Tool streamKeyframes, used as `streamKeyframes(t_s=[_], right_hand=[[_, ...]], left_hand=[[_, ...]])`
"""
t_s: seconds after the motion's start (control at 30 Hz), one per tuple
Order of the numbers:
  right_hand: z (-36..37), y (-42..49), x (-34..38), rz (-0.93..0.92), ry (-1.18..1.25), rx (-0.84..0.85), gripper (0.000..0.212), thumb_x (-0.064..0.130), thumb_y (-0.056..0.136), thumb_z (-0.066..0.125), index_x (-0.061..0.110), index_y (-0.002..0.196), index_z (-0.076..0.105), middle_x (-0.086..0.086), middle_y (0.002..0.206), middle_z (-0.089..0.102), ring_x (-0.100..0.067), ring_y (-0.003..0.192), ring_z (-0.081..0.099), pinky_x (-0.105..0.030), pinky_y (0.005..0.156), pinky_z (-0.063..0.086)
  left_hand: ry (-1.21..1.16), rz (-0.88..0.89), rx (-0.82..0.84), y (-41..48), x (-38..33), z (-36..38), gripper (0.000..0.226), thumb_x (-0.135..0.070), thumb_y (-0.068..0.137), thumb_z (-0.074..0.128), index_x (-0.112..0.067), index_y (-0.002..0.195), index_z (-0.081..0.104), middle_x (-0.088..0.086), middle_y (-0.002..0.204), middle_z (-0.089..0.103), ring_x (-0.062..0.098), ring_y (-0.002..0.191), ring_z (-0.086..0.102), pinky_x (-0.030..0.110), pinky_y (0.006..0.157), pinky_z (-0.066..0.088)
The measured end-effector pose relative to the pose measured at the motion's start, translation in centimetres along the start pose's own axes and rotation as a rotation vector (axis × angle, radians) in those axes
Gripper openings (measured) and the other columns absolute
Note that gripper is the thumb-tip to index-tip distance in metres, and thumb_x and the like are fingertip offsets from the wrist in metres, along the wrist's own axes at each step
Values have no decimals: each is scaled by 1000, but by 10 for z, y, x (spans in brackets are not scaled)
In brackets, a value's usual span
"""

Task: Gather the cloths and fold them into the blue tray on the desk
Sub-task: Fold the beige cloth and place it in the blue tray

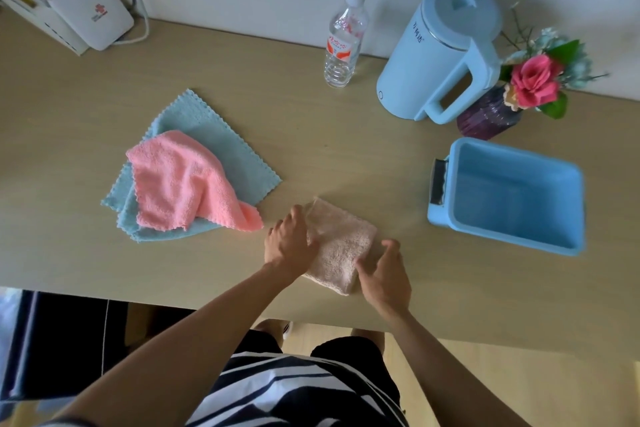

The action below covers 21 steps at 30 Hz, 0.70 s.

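While both hands work near the front edge of the desk (346,149), layout left to right: white router (91,15) at far left against the wall. Blue cloth (214,135) lies flat, pink cloth (180,184) crumpled on top of it. Left hand (289,241) presses knuckles-up on the left edge of a folded beige cloth (341,246); fingers curled, can't tell if pinching. Right hand (382,270) rests on the cloth's right near corner, fingers loosely spread. Water bottle (343,38) stands at the back, light blue kettle (440,52) right of it, then a purple vase (488,118) with flowers. Blue tray (519,156) sits right of the beige cloth, apart from it, nothing inside.
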State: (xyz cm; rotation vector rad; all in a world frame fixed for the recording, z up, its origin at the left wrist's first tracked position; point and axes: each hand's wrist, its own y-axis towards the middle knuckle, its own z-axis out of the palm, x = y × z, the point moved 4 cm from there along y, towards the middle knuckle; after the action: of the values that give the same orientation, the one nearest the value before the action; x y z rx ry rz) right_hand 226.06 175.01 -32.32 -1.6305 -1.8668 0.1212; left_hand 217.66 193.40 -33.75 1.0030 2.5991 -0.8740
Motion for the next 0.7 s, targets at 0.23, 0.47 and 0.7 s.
streamKeyframes(t_s=[0.23,0.47,0.7], right_hand=[[13,-6,3,72,386,63,56,9,86,67,10,133,37,5,72,63,-21,70,65,-35,72,52],[10,-11,10,40,556,81,49,-1,74,63,22,111,40,-12,91,65,-27,78,68,-32,65,58],[-5,-17,20,-143,382,215,37,-8,76,53,21,99,57,0,96,61,-18,72,55,-32,66,45]], left_hand=[[-85,-92,68,-4,3,8,46,-40,85,70,-16,120,54,6,118,52,26,110,53,42,82,53],[-242,-141,49,-14,-1,16,30,-13,73,55,-19,96,37,0,73,54,34,75,58,39,66,46],[-513,-38,25,-24,-17,-2,55,-1,73,63,-21,117,38,-6,91,56,25,81,59,23,51,41]])
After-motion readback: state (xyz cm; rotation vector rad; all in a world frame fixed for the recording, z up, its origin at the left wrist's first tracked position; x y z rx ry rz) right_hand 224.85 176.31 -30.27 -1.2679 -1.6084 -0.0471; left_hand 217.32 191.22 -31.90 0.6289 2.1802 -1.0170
